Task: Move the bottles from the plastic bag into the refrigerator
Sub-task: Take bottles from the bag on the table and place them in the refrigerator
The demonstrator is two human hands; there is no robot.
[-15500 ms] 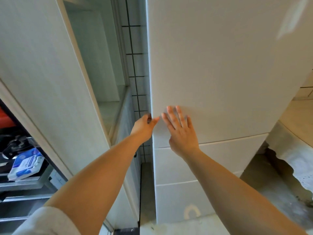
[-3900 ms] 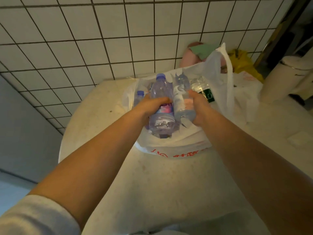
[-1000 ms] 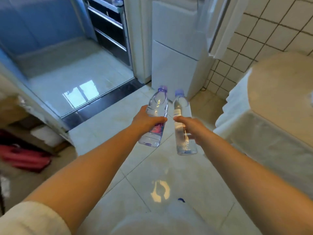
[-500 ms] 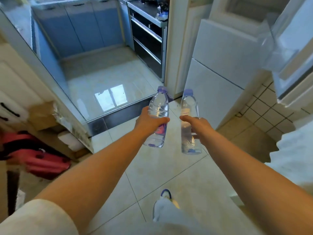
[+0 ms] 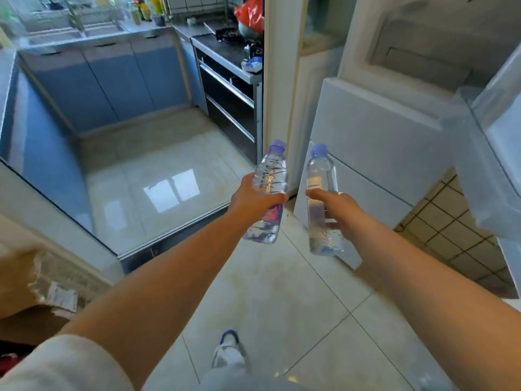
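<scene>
Ahead of the hands, the refrigerator (image 5: 375, 142) is approached with a bottle gripped in each, so its open door (image 5: 496, 153) could be struck.

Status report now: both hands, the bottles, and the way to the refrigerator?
Left hand grips one bottle; right hand grips the other bottle. Both upright, carried. Refrigerator ahead, upper door open. Floor between looks free.

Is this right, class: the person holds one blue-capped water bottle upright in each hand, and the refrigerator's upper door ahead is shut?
Not quite. The head view shows the left hand and the right hand each holding a blue-capped bottle upright, but the refrigerator's upper door stands open, swung out to the right, not shut.
</scene>
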